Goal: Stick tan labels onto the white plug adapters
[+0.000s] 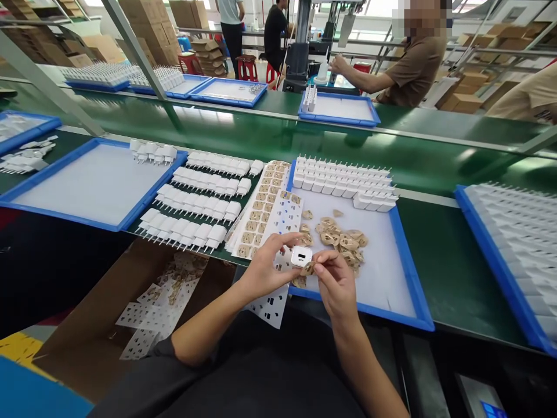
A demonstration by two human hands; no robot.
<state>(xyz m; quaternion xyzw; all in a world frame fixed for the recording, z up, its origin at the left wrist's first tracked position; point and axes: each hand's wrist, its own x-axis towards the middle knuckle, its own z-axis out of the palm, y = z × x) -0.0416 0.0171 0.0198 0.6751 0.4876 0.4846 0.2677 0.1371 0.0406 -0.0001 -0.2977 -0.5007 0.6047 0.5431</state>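
Left hand (268, 266): half-closed, is gripping white adapter (301, 256), lower centre.
Right hand (339, 284): is pinching tan piece (308, 269) at adapter's edge.
Risk: adapter slipping, if left hand is holding too lightly.
Worktop (439, 261): green, is spanning mid-frame, bearing blue-rimmed tray (391, 284).
Room: co-worker (413, 69) is reaching, upper right; cartons (152, 35) are standing upper left.

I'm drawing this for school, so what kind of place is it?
It looks like a factory, probably an assembly line. Rows of matching white plugs lie on a long green worktop, more fill part of a blue-rimmed tray, and cardboard boxes are stacked behind.
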